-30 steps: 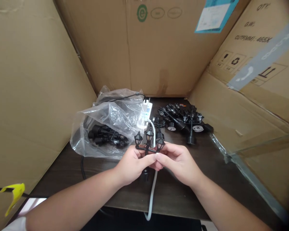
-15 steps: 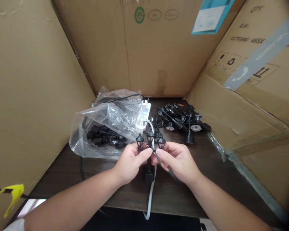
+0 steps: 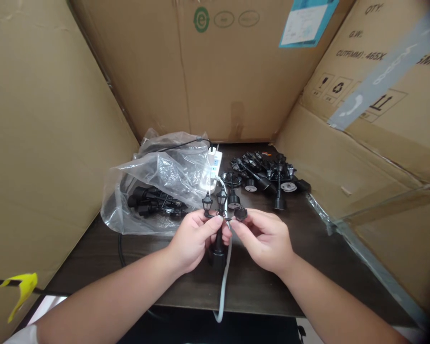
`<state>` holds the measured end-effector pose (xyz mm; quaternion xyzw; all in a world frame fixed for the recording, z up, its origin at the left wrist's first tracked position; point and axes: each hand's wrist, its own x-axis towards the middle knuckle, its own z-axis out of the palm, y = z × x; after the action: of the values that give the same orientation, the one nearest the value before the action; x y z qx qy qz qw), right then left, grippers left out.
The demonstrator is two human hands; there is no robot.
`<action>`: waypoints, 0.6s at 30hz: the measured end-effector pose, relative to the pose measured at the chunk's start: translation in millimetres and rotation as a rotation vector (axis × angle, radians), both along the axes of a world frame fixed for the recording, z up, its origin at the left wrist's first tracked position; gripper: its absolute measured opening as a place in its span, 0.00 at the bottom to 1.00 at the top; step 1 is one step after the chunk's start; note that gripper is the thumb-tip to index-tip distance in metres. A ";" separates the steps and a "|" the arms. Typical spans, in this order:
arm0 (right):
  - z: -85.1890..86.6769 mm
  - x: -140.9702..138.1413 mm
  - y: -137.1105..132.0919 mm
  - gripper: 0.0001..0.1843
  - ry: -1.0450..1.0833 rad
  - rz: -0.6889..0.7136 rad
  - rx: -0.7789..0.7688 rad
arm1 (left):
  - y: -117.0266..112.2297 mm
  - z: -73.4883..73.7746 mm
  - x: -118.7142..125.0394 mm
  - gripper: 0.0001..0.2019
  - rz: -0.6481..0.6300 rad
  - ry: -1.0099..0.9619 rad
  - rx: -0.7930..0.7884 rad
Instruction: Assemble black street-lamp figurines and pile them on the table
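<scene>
Between my hands stands a small black model street lamp [image 3: 218,239] with three lantern heads and a round base. My left hand [image 3: 193,239] is closed around its post and left arm, the thumb near the centre joint. My right hand [image 3: 267,239] pinches the right arm between thumb and fingers. The right lantern [image 3: 241,213] is tipped so that its top faces me, while the left lantern [image 3: 207,203] and the middle one stay upright. Fingers hide part of the post.
A clear plastic bag [image 3: 157,167] holding several black lamps lies at the left. More lamps [image 3: 261,174] are heaped at the back right. A white power strip [image 3: 212,169] with a grey cable [image 3: 222,291] sits mid-table. Cardboard walls [image 3: 208,86] surround the dark table [image 3: 186,291].
The right lantern has turned from upright to tipped toward me, with my right hand on its arm. The view has shifted slightly; my left hand keeps its hold on the lamp.
</scene>
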<state>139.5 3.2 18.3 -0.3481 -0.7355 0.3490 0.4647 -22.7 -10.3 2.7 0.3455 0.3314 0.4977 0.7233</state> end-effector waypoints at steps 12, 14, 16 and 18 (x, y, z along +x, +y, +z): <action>-1.6 -0.3 -1.2 0.18 0.244 0.047 -0.465 | 1.2 -7.2 -3.8 0.09 -0.025 0.092 0.186; -1.6 -0.8 -1.6 0.18 0.264 0.065 -0.486 | 0.8 -7.0 -3.6 0.09 -0.038 0.102 0.194; -1.5 -1.6 -2.2 0.18 0.272 0.082 -0.500 | 0.3 -6.8 -3.5 0.09 -0.048 0.115 0.201; -1.4 -2.2 -3.0 0.18 0.272 0.087 -0.507 | 0.0 -6.7 -3.7 0.10 -0.049 0.141 0.221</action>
<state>137.3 0.2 16.9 -0.3713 -0.5701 0.5846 0.4420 -26.4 -10.3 -4.0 0.4651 0.3160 0.4880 0.6676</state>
